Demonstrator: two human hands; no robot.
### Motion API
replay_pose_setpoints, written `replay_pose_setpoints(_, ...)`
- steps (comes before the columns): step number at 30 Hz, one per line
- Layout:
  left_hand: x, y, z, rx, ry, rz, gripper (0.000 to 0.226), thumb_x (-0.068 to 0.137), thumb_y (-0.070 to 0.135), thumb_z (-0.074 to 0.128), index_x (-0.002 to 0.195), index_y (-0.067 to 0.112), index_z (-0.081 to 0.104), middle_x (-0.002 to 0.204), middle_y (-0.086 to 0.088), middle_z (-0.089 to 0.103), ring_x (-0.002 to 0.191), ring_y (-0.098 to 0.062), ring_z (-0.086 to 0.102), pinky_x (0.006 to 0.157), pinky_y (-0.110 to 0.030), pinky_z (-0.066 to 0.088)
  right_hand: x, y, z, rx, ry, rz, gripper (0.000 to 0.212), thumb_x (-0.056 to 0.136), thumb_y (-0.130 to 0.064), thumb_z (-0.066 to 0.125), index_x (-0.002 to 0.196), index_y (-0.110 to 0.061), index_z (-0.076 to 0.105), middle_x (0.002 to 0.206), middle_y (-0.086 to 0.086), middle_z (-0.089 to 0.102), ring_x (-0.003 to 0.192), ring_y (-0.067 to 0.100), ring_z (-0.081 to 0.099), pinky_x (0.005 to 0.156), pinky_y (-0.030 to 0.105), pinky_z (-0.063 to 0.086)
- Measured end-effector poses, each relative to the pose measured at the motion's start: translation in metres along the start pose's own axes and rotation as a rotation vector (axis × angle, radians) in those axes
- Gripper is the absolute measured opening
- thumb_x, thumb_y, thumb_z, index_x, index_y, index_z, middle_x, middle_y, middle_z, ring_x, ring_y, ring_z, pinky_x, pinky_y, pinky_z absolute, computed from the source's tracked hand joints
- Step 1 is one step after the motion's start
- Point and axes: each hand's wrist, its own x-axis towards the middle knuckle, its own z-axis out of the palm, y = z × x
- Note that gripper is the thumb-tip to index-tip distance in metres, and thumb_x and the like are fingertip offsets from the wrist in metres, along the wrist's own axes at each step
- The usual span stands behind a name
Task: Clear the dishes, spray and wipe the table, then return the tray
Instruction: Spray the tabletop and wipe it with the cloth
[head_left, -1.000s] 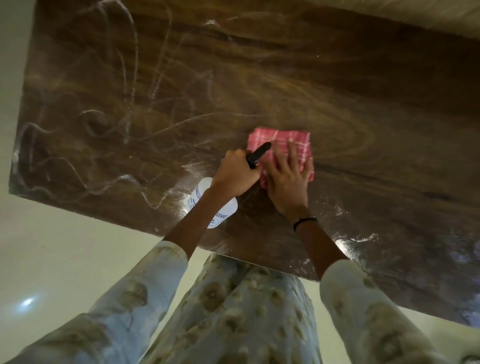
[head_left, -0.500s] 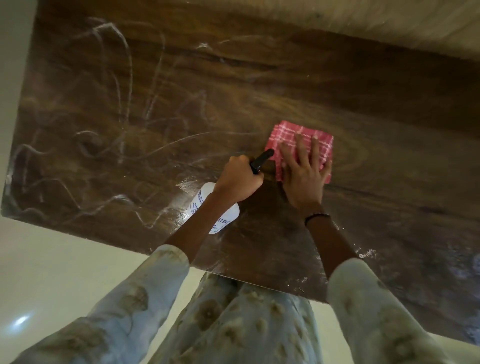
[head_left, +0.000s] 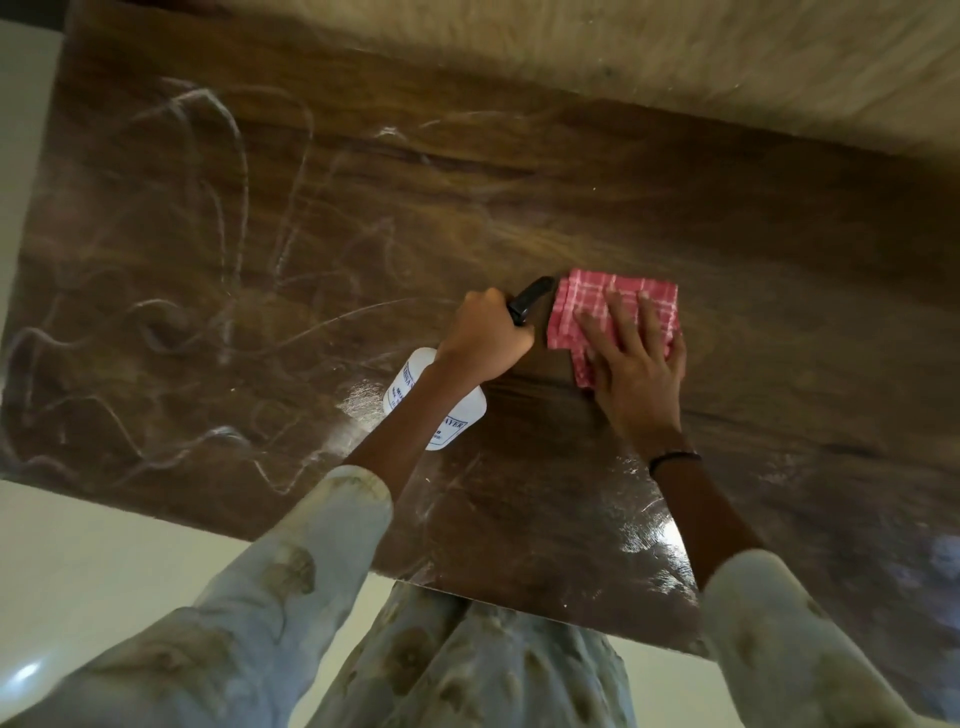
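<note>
The left hand (head_left: 485, 332) is curled around the neck of a white spray bottle (head_left: 434, 402), gripping it; the black nozzle (head_left: 530, 299) sticks out past the knuckles toward the far right. The bottle has a printed label, and its wall is opaque, so what is inside cannot be told. The right hand (head_left: 636, 358) lies flat with straight, spread fingers pressing on a folded red-and-white checked cloth (head_left: 610, 312), which sits on the dark wood tabletop (head_left: 779, 260) just right of the nozzle. A dark band (head_left: 674, 458) circles the right wrist. Pale curling streaks (head_left: 223, 234) cover the left part of the tabletop, and a glossy sheen (head_left: 644, 535) shows near the near edge. Both pale patterned sleeves (head_left: 311, 545) reach in from the near side, over a light floor (head_left: 78, 545).
</note>
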Motion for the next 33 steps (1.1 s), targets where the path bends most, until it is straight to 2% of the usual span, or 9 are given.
replay_pose_setpoints(2, 0.008, 0.004, -0.002, -0.018, -0.008, 0.006, 0.011, 0.085, 0.013, 0.058, 0.085, 0.003, 0.052, 0.069, -0.001, 0.043, 0.058, -0.011, 0.044, 0.055, -0.026, 0.041, 0.023, -0.013, 0.000, 0.042, 0.001, 0.022, 0.055, 0.092, -0.028, 0.054, 0.143, -0.036, 0.035, 0.156, 0.003, 0.025, 0.145, 0.037, 0.013, 0.104, 0.071, 0.017)
replay_pose_setpoints(5, 0.022, 0.006, -0.001, -0.027, -0.013, 0.006, 0.011, 0.080, 0.011, 0.060, 0.077, 0.005, 0.051, 0.070, -0.009, 0.053, 0.053, -0.014, 0.047, 0.051, -0.032, 0.043, 0.030, -0.018, 0.006, -0.014, 0.001, -0.115, 0.064, 0.086, -0.030, 0.062, 0.144, -0.035, 0.034, 0.156, 0.006, 0.026, 0.144, 0.039, 0.015, 0.103, 0.071, 0.014)
replay_pose_setpoints(8, 0.031, 0.010, -0.001, -0.029, -0.015, -0.004, 0.014, 0.080, 0.007, 0.058, 0.069, 0.008, 0.049, 0.066, -0.001, 0.048, 0.051, -0.010, 0.046, 0.039, -0.015, 0.034, 0.021, -0.010, 0.006, -0.062, 0.000, -0.221, 0.068, 0.086, -0.032, 0.061, 0.146, -0.037, 0.028, 0.158, 0.004, 0.022, 0.145, 0.036, 0.014, 0.105, 0.070, 0.017)
replay_pose_setpoints(11, 0.036, 0.014, 0.000, -0.004, 0.003, -0.008, 0.015, 0.081, 0.006, 0.057, 0.069, 0.009, 0.049, 0.066, 0.001, 0.045, 0.055, -0.013, 0.047, 0.044, -0.019, 0.034, 0.021, -0.009, 0.005, -0.057, -0.015, -0.225, 0.063, 0.089, -0.032, 0.056, 0.145, -0.039, 0.028, 0.158, 0.001, 0.021, 0.146, 0.034, 0.014, 0.106, 0.069, 0.019)
replay_pose_setpoints(16, 0.047, 0.016, -0.002, 0.023, -0.036, 0.000, 0.018, 0.080, 0.005, 0.057, 0.065, 0.011, 0.048, 0.067, -0.004, 0.051, 0.050, -0.010, 0.045, 0.041, -0.016, 0.032, 0.023, -0.005, 0.004, -0.054, -0.025, -0.233, 0.059, 0.092, -0.033, 0.053, 0.145, -0.040, 0.028, 0.159, -0.001, 0.017, 0.146, 0.032, 0.011, 0.106, 0.067, 0.020)
replay_pose_setpoints(19, 0.053, 0.012, -0.004, 0.039, -0.021, -0.023, 0.009, 0.081, 0.012, 0.059, 0.078, 0.006, 0.052, 0.079, -0.006, 0.053, 0.060, -0.011, 0.046, 0.049, -0.021, 0.033, 0.027, 0.005, 0.002, -0.076, -0.027, -0.271, 0.056, 0.094, -0.033, 0.051, 0.145, -0.040, 0.029, 0.159, -0.001, 0.018, 0.147, 0.030, 0.012, 0.106, 0.064, 0.023)
replay_pose_setpoints(24, 0.060, 0.008, -0.016, 0.032, 0.036, -0.065, 0.020, 0.080, 0.016, 0.060, 0.095, 0.003, 0.057, 0.093, -0.011, 0.052, 0.077, -0.021, 0.051, 0.066, -0.030, 0.040, 0.056, 0.030, -0.012, -0.073, -0.053, -0.191, 0.057, 0.093, -0.034, 0.051, 0.145, -0.038, 0.029, 0.159, 0.003, 0.017, 0.146, 0.033, 0.010, 0.106, 0.066, 0.023)
replay_pose_setpoints(29, 0.065, 0.009, -0.029, 0.014, 0.062, -0.024, 0.020, 0.081, 0.014, 0.062, 0.095, 0.000, 0.061, 0.087, -0.011, 0.056, 0.074, -0.020, 0.054, 0.066, -0.029, 0.042, 0.130, 0.011, -0.027, 0.045, -0.018, 0.028, 0.053, 0.097, -0.031, 0.047, 0.146, -0.038, 0.029, 0.160, 0.002, 0.012, 0.146, 0.037, 0.001, 0.107, 0.071, 0.012)
replay_pose_setpoints(33, 0.072, 0.011, -0.039, 0.002, 0.115, -0.025, 0.019, 0.078, 0.012, 0.063, 0.092, 0.000, 0.062, 0.076, -0.008, 0.055, 0.068, -0.024, 0.056, 0.059, -0.029, 0.042, 0.149, -0.035, -0.016, -0.014, -0.079, -0.088, 0.061, 0.094, -0.031, 0.051, 0.148, -0.037, 0.025, 0.161, 0.002, 0.006, 0.146, 0.035, -0.002, 0.106, 0.071, 0.004)
